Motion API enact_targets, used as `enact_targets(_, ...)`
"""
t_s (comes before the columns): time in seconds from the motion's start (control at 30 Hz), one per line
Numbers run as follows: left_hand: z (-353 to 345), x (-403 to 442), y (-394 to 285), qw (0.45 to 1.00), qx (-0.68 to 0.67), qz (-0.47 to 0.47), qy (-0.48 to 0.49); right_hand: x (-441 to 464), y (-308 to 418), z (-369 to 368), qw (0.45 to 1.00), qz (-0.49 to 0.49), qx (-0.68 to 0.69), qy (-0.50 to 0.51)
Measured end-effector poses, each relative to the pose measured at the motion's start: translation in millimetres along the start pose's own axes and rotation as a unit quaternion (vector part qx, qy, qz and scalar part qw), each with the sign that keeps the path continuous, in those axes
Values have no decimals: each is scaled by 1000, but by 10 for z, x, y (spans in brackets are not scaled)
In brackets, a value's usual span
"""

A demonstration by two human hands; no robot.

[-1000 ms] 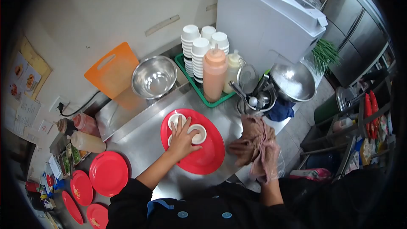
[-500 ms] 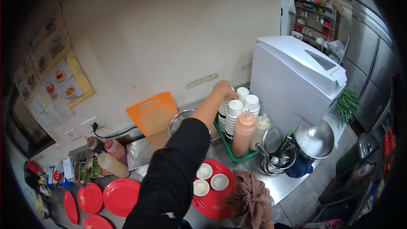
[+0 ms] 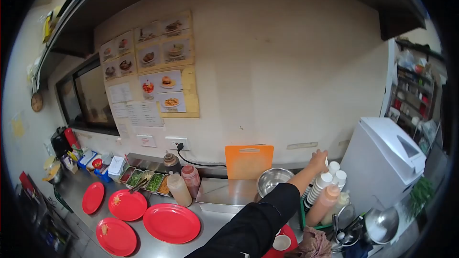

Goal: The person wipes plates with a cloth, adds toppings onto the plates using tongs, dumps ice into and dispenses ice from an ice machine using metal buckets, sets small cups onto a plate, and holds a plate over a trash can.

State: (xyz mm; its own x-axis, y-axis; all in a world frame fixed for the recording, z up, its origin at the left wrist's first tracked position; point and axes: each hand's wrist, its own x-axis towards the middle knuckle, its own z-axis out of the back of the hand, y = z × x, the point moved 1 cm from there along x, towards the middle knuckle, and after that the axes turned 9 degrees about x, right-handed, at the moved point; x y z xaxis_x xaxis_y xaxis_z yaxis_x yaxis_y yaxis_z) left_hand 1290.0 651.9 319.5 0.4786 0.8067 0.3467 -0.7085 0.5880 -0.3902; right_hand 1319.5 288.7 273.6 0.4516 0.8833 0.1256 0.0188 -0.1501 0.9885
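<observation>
My left hand point(image 3: 318, 160), at the end of a black sleeve, reaches over the back of the stacked white cups point(image 3: 321, 181). Its fingers are closed around the edge of a white cup, mostly hidden by the hand. The stacks stand in a green basket point(image 3: 302, 214) with an orange-filled squeeze bottle point(image 3: 323, 205) and a paler one point(image 3: 338, 206). A bunched brown cloth point(image 3: 313, 243) rises at the lower edge; my right hand is hidden beneath it. Beside it, a small white cup point(image 3: 281, 242) sits on a red tray point(image 3: 289, 231), partly covered by my sleeve.
Several red plates point(image 3: 172, 223) lie on the left of the steel counter. Behind them are topping containers point(image 3: 154, 182) and squeeze bottles point(image 3: 180, 189). An orange cutting board point(image 3: 249, 162) leans on the wall near a metal bowl point(image 3: 273, 179). A white machine point(image 3: 382, 162) stands right.
The camera view has swung left and up, so the counter scene sits lower and farther right. My left hand stays at the cup stacks, now lifted slightly above them. The cloth remains beside the tray.
</observation>
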Motion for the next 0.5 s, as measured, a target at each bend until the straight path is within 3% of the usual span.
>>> enact_targets(0.03, 4, 0, -12, 1000, -5, -2, -10, 0, 84, 8, 1000, 14, -2, -3)
enact_targets(0.13, 101, 12, -165, 950, -146, -32, -275, -16, 365, 15, 999, 47, 10, -19)
enact_targets(0.17, 120, -29, -217, 950, -145, -36, -275, -34, 415, 36, 998, 52, 11, -21)
enact_targets(0.23, 495, -390, -450, 911, -368, 0, -185, -32, 495, 14, 998, 61, 12, -12)
enact_targets(0.33, 445, -1345, -574, 894, -426, -138, 9, -95, 566, -84, 998, 65, 17, 14)
enact_targets(0.37, 398, -1767, -765, 862, -456, -194, -107, -117, 569, -127, 997, 68, 20, 31)
enact_targets(0.43, 243, -2280, -661, 865, -441, -70, 228, -171, 546, -295, 994, 65, 29, 82)
enact_targets(0.47, 291, -2458, -630, 863, -445, -66, 231, -206, 530, -371, 992, 61, 34, 104)
enact_targets(0.5, 547, -2656, -680, 900, -383, -61, 199, -243, 507, -425, 989, 57, 39, 128)
